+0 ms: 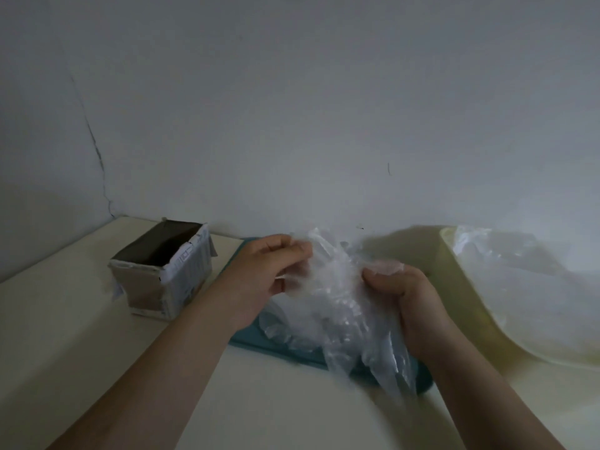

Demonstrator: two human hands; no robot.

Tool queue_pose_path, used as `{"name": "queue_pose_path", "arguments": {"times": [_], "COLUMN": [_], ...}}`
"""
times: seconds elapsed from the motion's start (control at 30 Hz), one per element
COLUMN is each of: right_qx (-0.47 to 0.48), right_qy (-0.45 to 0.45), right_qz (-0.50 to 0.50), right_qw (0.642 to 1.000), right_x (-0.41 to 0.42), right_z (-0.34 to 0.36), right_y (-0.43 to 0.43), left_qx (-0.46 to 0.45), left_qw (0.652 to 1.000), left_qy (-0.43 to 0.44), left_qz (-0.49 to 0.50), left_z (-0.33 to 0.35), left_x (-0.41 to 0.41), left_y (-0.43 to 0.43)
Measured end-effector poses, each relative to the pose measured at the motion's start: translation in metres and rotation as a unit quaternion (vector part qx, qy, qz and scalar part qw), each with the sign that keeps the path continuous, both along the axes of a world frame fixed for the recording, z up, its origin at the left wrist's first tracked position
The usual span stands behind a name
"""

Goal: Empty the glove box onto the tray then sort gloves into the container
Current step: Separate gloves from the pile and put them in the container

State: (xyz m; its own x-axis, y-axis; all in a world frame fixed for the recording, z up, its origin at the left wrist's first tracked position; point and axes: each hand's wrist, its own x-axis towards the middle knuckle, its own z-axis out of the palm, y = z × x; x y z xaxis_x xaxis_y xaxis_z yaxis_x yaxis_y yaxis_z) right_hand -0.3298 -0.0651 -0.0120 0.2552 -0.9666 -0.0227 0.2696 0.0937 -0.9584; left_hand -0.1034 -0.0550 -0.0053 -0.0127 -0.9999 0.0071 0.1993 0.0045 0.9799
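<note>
A bunch of clear plastic gloves [337,297] hangs between both hands above the teal tray [256,344]. My left hand [269,271] pinches the bunch's upper left edge. My right hand [409,297] grips its right side, fingers curled into the plastic. More clear gloves [279,329] lie on the tray under the bunch. The torn-open cardboard glove box [165,271] stands at the left, its dark inside showing nothing. At the right, the pale yellow container [470,287] holds clear gloves [526,280].
Everything sits on a cream table [65,319] pushed against a white wall [292,108]. The wall has a crack at the left. The box stands left of the tray, the container right of it.
</note>
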Motion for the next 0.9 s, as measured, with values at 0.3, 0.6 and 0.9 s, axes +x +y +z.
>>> {"name": "queue_pose_path", "arguments": {"times": [0.3,0.6,0.9], "right_qx": [0.094,-0.298,-0.285], "right_qy": [-0.082,0.062,0.245], "right_qz": [-0.151,-0.086,0.021], "right_qw": [0.981,0.949,0.926], "right_x": [0.012,-0.028,-0.047], "right_z": [0.0,0.078,0.095], "right_y": [0.007,0.06,0.087], "left_qx": [0.003,-0.115,-0.208], "left_qw": [0.993,0.945,0.914], "left_qy": [0.095,-0.233,-0.346], "left_qz": [0.073,0.201,-0.043], "left_z": [0.021,0.054,0.093], "left_x": [-0.019,-0.011,-0.051], "left_y": [0.014,0.015,0.043]}}
